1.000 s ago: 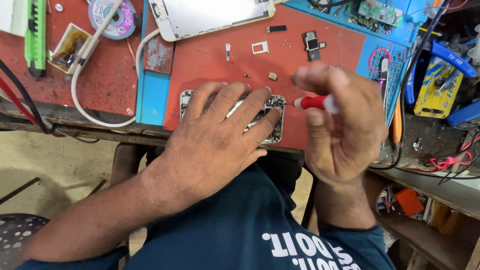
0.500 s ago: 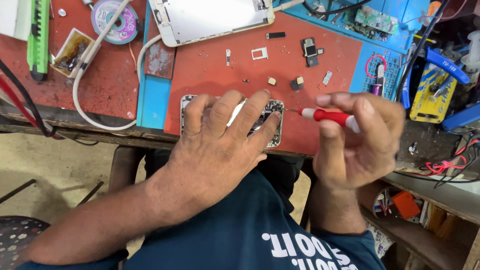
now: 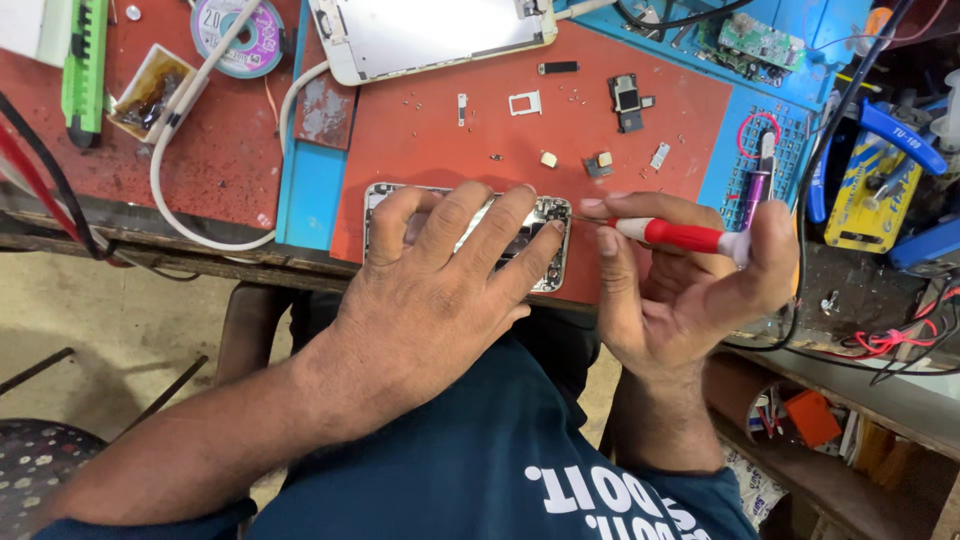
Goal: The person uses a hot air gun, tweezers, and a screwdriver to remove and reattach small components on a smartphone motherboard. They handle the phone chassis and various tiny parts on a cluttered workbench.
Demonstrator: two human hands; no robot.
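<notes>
My left hand [image 3: 440,290] lies flat over an opened phone body [image 3: 550,225] at the front edge of a red work mat [image 3: 430,150], fingers spread and pressing it down. My right hand [image 3: 690,290] holds a small screwdriver with a red handle [image 3: 675,236] almost level, its thin tip pointing left at the phone's right end. Tiny loose parts lie on the mat just beyond: a camera module [image 3: 627,100], a card tray [image 3: 525,103] and small screws.
A detached white phone screen [image 3: 430,35] lies at the mat's far edge. A green cutter [image 3: 85,65], a flux tin [image 3: 150,90], a solder-wick reel [image 3: 240,25] and a white cable [image 3: 190,235] sit left. Blue mat, circuit board [image 3: 755,40], pliers and wires crowd the right.
My right hand has dropped and turned, laying the screwdriver level with its tip toward the phone's right end. My left hand has stayed pressed on the phone.
</notes>
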